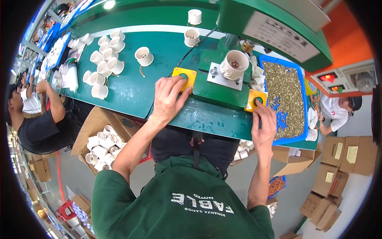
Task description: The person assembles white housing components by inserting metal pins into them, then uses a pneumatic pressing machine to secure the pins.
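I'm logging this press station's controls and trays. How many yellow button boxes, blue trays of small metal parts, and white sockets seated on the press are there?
Yellow button boxes: 2, one under the left hand, one at the right hand
Blue tray of small metal parts: 1
White socket on the press fixture: 1
Total: 4

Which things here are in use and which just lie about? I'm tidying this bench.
In use: left hand on left yellow button box; right hand at right yellow button box; white socket in green press.
Lying about: loose white sockets; blue tray of small metal parts; carton of sockets.
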Tool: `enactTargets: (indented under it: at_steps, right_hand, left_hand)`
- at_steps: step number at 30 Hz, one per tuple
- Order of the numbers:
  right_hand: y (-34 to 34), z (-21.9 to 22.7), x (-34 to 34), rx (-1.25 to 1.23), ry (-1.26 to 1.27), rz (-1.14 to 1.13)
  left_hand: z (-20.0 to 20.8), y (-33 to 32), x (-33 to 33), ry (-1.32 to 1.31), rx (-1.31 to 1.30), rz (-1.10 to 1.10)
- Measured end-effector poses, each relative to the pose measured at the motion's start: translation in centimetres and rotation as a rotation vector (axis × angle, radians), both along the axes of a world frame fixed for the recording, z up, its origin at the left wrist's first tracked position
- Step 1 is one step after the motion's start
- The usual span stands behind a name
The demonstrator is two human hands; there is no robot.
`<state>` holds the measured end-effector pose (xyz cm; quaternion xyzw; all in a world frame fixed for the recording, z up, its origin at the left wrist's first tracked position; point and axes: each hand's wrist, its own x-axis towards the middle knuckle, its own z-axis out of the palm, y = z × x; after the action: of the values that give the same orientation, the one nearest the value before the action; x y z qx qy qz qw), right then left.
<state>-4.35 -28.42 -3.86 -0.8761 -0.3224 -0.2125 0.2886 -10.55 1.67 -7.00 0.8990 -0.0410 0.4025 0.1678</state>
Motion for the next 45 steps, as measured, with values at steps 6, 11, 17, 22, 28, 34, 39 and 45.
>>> enactTargets:
  at_steps: [6,11,17,22,28,34,39,45]
  right_hand:
    - [0.4,0.7,-0.5,-0.055,0.051,-0.029]
    - [0.4,1.5,-0.4,-0.058,0.152,-0.041]
    - [0.2,1.7,0.1,-0.01,0.151,-0.048]
    - [0.8,1.6,1.4,0.355,0.319,-0.102]
    - [3.9,4.2,3.1,0.515,0.351,0.018]
    - [5.6,7.0,5.0,0.5,0.306,0.1]
    - [7.7,9.0,6.1,0.39,0.452,0.096]
    - [9.5,10.7,7.5,0.039,0.396,0.038]
  left_hand:
    - [-1.7,0.7,0.5,-0.076,0.042,-0.171]
    - [-2.5,0.8,0.1,-0.09,0.042,-0.15]
    - [-3.0,0.6,0.1,-0.066,-0.026,-0.151]
    - [-2.3,0.6,0.2,-0.066,-0.063,-0.096]
    - [-2.0,0.6,0.1,-0.064,-0.085,-0.05]
    - [-1.9,0.4,0.1,-0.024,-0.118,-0.061]
    - [-1.8,0.4,0.0,-0.004,-0.134,-0.056]
    - [-1.7,0.4,0.1,-0.008,-0.132,-0.051]
